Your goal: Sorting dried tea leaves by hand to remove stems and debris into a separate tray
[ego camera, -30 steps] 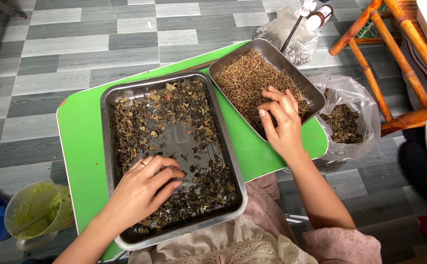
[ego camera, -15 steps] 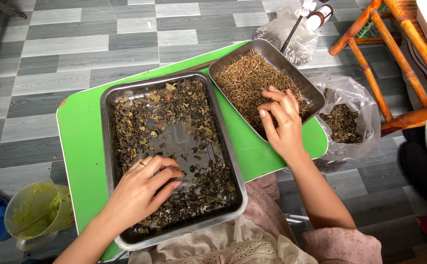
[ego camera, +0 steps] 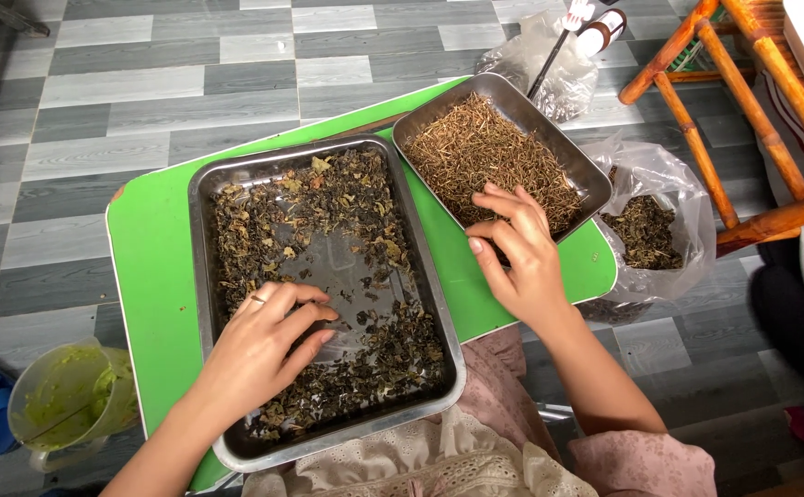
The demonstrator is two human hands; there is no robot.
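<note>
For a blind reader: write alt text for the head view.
A person's left hand sifts dark dried leaves in a large metal tray, while the right hand reaches over a smaller tray of tan stems; both trays sit on a green board.

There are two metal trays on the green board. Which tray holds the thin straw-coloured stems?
The smaller tray at the far right, under the right hand. The larger tray, where the left hand rests, holds dark crumpled leaves instead.
</note>
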